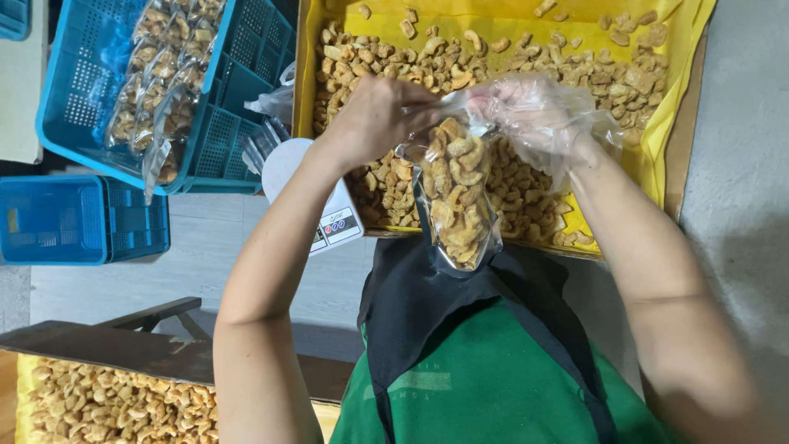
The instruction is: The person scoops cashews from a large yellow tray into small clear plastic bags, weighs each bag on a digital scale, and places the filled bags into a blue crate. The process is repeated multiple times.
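Observation:
A clear plastic bag [457, 201] full of golden fried snack pieces hangs upright in front of me. My bare left hand [380, 115] grips its top edge on the left side. At the bag's mouth on the right is my right hand [534, 115], which wears a loose clear plastic glove and pinches the opening. Whether this hand also holds snack pieces I cannot tell. Both hands hover over a big box lined with a yellow sheet [649, 156], heaped with loose snack pieces [386, 62].
A white kitchen scale [333, 222] stands at the box's near-left corner. A blue crate [238, 99] at upper left holds several filled bags [160, 82]. Another blue crate [78, 220] sits below it. At the bottom left lies a second heap of snacks [107, 407].

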